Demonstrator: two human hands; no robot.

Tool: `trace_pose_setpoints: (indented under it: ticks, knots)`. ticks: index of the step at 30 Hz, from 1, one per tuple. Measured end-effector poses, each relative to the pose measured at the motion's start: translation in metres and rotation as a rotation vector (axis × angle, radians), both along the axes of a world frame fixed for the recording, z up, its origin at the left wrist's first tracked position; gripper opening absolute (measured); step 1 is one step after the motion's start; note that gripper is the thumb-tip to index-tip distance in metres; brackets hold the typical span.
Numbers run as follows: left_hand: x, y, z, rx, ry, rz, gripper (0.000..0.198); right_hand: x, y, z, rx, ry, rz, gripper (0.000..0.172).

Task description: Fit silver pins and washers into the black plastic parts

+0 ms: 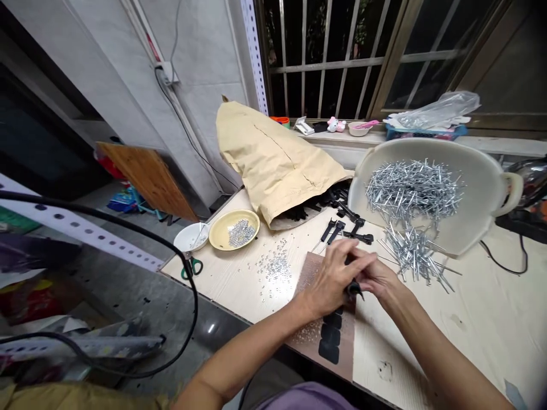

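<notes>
Your left hand [331,279] is bent over a black plastic part [354,288], its fingers closed on it; one end shows below the hand. Your right hand [380,279] meets it from the other side, fingers curled in; their tips are partly hidden, so whether they grip the part cannot be told. The part is held above the brown board [347,347] at the table's near edge. On that board, below your hands: a row of black rounded squares [329,352].

Just beyond your hands, more black plastic pieces [331,230] lie on the table [239,285], some with thin metal rods attached. Further pieces show in the mouth of the tan paper sack [273,154], which lies on its side.

To your right, a cream plastic scoop [478,188] bears a heap of metal rods [412,191]; others spill over its lip onto the tabletop.

To your left: scattered small metal bits [276,265], a yellow bowl [220,229] with similar bits inside, a white bowl [183,239] just beside it, and green-handled scissors [195,266].
</notes>
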State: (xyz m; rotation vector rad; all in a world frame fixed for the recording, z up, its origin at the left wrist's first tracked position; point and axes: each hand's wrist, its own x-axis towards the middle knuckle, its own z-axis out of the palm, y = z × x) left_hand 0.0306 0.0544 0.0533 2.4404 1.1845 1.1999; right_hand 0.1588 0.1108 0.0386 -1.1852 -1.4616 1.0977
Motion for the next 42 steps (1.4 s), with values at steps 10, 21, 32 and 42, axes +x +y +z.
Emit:
trace_pose_setpoints:
  ticks: [10,21,32,42]
  knots:
    - [-0.129,0.038,-0.065,-0.357,0.334,0.668,0.028,0.002,-0.001,0.009,-0.087,0.159,-0.033,0.042]
    - [-0.138,0.058,-0.069,-0.378,0.488,0.564,0.024,-0.008,-0.008,-0.007,0.233,-0.259,0.030,0.024]
    - [-0.118,0.056,-0.054,-0.381,0.082,0.532,0.009,-0.026,-0.014,-0.005,0.390,-0.450,0.065,0.029]
    - [-0.063,0.035,-0.021,-0.758,-0.963,0.180,0.027,-0.031,-0.020,-0.005,0.390,-0.481,0.073,0.029]
